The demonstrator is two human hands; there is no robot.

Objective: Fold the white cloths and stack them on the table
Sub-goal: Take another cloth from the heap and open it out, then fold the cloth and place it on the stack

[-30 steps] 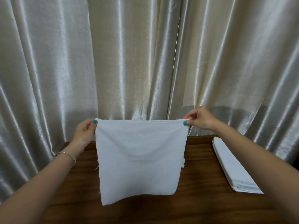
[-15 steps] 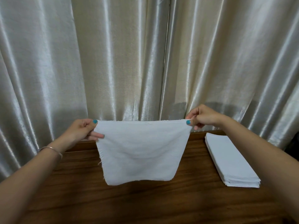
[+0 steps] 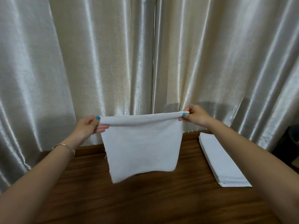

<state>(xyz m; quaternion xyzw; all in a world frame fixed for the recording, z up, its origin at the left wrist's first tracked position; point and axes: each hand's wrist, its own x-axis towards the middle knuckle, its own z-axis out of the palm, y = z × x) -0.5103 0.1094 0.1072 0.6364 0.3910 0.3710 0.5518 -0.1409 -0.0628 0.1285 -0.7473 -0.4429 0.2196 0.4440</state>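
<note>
Above the table [image 3: 145,204] | hands pinch cloth [image 3: 142,147] top corners: left hand [image 3: 88,126], right hand [image 3: 196,115] | stack [image 3: 220,160] well right

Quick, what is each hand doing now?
Left hand: closed, pinching the left top corner of the white cloth.
Right hand: closed, pinching the right top corner of it.

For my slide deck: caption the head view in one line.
Both hands, left and right, hold a white cloth by its top corners above the wooden table, beside a folded stack.

Table [image 3: 145,206] behind cloth [image 3: 142,147] (partly hidden)
</note>
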